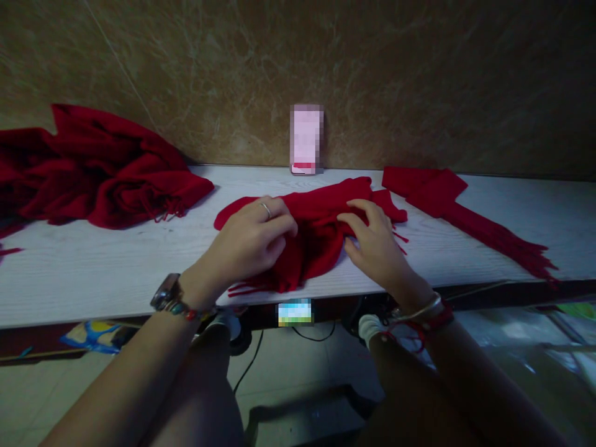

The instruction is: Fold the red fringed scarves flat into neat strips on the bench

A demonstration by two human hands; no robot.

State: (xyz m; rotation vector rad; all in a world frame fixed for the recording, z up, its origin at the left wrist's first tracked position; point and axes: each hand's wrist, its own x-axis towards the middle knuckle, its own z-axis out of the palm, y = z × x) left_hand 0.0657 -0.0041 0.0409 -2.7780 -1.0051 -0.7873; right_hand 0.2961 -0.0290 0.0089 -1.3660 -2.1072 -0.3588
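Note:
A red fringed scarf [316, 239] lies bunched on the white wooden table [93, 273], right in front of me. My left hand [251, 239], with a ring and a wristwatch, rests on the scarf's left part with its fingers curled into the cloth. On the scarf's right part, my right hand [375, 242] pinches a fold between fingers and thumb; red and pale bangles circle that wrist.
A heap of red scarves [97, 167] lies at the table's left. A folded red scarf [465, 214] with fringe lies at the right. A pink phone-like object [306, 139] leans against the marbled wall. Cables and bags lie on the floor below the table edge.

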